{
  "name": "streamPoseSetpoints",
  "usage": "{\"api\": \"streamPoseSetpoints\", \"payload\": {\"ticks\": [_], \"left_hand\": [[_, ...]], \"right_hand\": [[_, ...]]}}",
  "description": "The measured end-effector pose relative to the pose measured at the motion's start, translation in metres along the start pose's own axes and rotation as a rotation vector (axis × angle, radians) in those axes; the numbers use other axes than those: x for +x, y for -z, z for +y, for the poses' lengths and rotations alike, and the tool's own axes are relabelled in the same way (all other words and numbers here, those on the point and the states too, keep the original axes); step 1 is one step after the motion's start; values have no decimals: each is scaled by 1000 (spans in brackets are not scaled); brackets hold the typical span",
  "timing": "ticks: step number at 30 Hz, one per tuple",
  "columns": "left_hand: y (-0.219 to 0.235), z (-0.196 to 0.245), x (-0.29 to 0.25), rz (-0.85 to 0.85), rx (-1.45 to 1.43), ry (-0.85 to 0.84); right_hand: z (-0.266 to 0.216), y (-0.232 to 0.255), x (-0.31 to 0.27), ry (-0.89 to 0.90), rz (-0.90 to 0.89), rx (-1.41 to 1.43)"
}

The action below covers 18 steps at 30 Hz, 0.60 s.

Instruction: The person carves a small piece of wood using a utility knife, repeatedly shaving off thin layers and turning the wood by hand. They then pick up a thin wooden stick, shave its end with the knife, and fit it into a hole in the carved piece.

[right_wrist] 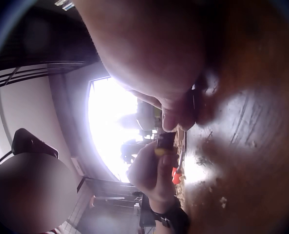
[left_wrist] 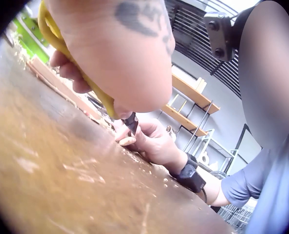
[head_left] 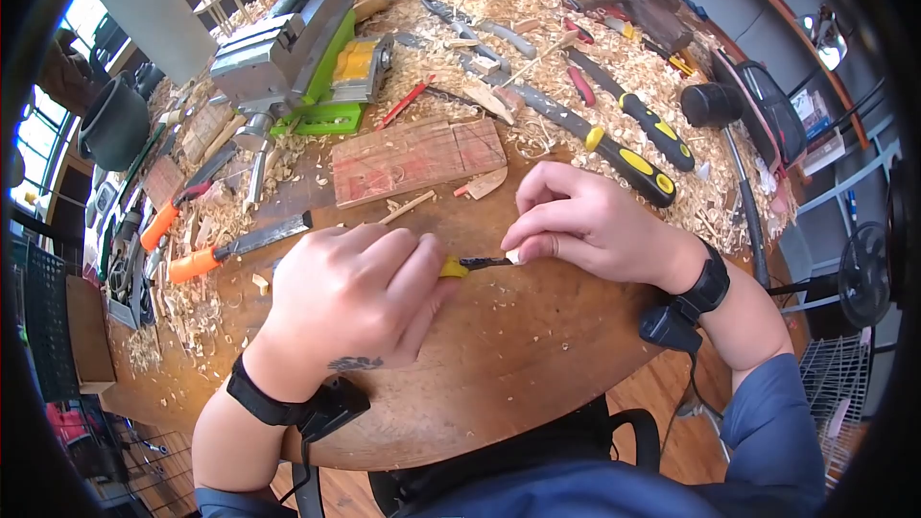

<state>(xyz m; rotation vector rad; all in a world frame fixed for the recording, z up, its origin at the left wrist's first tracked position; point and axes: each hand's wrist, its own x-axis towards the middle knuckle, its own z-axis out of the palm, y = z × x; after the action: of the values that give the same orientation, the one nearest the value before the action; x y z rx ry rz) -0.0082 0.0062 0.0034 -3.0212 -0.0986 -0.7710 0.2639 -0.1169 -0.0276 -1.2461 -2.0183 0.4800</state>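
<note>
My left hand (head_left: 350, 293) grips a yellow-handled knife (head_left: 453, 268), its dark blade pointing right. In the left wrist view the yellow handle (left_wrist: 101, 97) runs along beneath the palm, most of it hidden by the fingers. Between thumb and fingertips, my right hand (head_left: 585, 225) pinches a small pale piece of wood (head_left: 513, 256). The blade tip is right at that wood piece, just over the brown table (head_left: 518, 355). The right wrist view shows both hands close together, dim against a bright window.
Beyond the hands lies a reddish marked board (head_left: 413, 161). Wood shavings (head_left: 460, 58) spread around a grey vise (head_left: 264, 53), yellow-and-black handled rasps (head_left: 633, 168) and a black mallet (head_left: 712, 105). An orange-handled chisel (head_left: 195, 266) lies left of my left hand.
</note>
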Motion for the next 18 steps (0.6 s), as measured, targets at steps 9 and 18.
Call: {"api": "streamPoseSetpoints", "payload": {"ticks": [9, 18], "left_hand": [[4, -3, 3, -36, 13, 223], [36, 31, 2, -314, -109, 387]], "right_hand": [[-10, 0, 1, 68, 32, -188], [-33, -7, -5, 53, 39, -307]]}}
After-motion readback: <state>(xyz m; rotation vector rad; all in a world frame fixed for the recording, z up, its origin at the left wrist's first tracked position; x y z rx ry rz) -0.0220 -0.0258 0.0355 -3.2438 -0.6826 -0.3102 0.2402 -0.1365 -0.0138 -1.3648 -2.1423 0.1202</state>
